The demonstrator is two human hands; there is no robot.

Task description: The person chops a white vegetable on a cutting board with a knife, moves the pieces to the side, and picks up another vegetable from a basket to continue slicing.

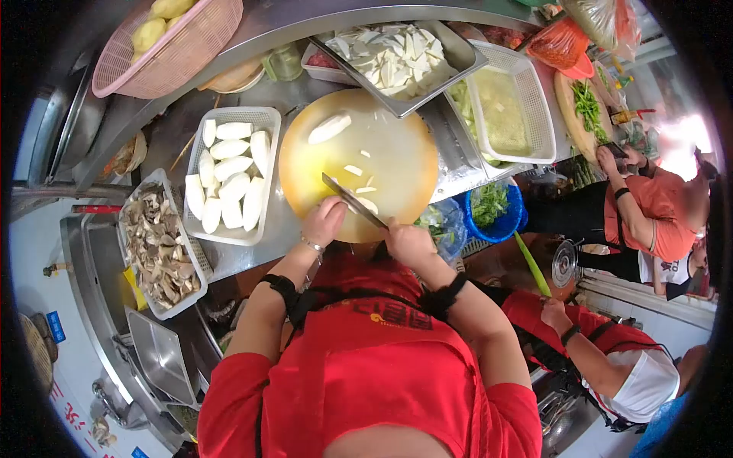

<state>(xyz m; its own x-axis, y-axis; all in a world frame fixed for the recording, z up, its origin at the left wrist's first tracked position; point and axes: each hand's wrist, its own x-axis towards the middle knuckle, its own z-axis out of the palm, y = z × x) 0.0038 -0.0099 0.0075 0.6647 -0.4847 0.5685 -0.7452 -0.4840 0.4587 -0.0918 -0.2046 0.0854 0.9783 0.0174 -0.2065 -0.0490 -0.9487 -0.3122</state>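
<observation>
My right hand (411, 246) grips the handle of a kitchen knife (353, 200), whose blade slants over a round cutting board (397, 156). Against the near side of the blade, my left hand (324, 221) has its fingers bunched together; whatever they hold is hidden. A white mushroom piece (368, 205), seemingly king oyster mushroom, lies just beyond the blade, with several thin cut pieces around it. One whole king oyster mushroom (330, 129) rests at the board's far side. Left of the board, a white basket (269, 183) holds several more.
A metal tray (461, 74) of white slices overlaps the board's far edge. Sliced brown mushrooms fill a basket (160, 252) at left. To the right are a white basket (538, 107), a blue basket (519, 214) of greens, and two co-workers, one holding a green-handled tool (532, 264).
</observation>
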